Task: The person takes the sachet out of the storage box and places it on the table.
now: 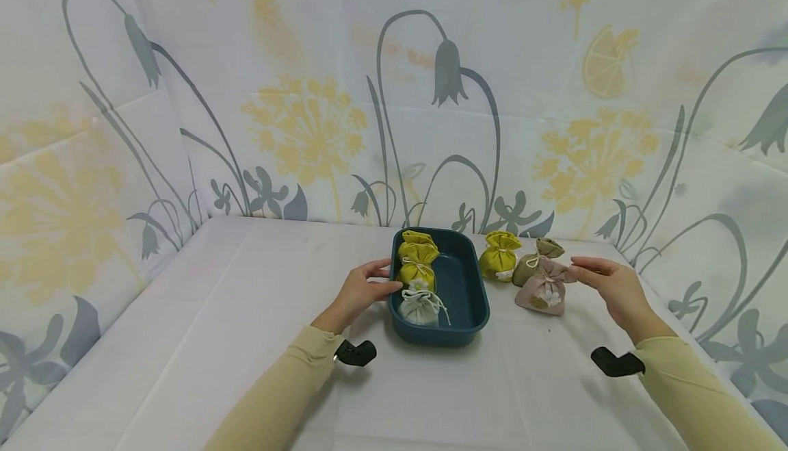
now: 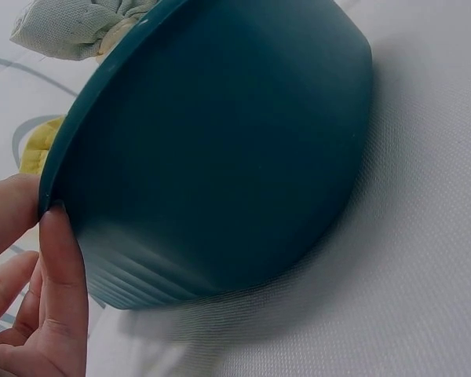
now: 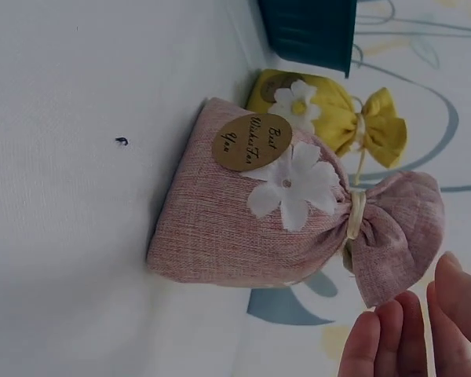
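My left hand [image 1: 362, 292] pinches the left rim of a dark teal plastic bin [image 2: 220, 157], thumb on one side of the wall and a finger on the other. Inside the bin, along its left side, lie yellow drawstring pouches [image 1: 418, 259] and a pale grey-green pouch [image 1: 420, 308]. To the right, a pink drawstring pouch [image 3: 235, 212] stands upright with a white flower and an oval label. Fingertips of my right hand [image 1: 615, 293] are right at its gathered top, thumb and fingers apart.
Just right of the bin stands another yellow pouch [image 1: 500, 256]. An olive-brown pouch [image 1: 527, 266] is partly hidden behind the pink one. A white cloth covers the table [image 1: 215, 334], and a flower-printed curtain [image 1: 345, 129] hangs behind and along the sides.
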### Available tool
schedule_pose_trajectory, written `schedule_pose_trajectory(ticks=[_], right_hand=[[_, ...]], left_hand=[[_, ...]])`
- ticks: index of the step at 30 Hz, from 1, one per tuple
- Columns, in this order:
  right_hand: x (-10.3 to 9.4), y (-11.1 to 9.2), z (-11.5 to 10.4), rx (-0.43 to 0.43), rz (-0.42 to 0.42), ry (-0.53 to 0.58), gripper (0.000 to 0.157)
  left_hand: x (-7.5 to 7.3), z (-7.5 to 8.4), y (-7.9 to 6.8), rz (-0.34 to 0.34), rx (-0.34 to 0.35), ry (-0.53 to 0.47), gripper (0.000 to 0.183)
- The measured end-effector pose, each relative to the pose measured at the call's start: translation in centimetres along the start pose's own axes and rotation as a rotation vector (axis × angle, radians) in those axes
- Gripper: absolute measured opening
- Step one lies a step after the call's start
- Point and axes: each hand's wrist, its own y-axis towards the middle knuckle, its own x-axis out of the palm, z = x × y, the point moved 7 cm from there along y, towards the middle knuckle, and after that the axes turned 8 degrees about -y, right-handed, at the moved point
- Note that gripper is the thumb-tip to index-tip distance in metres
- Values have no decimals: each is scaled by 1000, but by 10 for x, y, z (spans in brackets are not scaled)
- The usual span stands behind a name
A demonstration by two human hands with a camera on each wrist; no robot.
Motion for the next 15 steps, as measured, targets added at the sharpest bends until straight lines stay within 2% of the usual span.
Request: schedule_pose_trajectory(ticks=[3, 15], right_hand=[[-3, -1, -3, -5, 15, 9, 11], [-3, 0, -22, -27, 36, 49, 14]], left_hand=[[0, 0, 0, -1, 2, 0, 59], [0, 0, -1, 2, 3, -2, 59]])
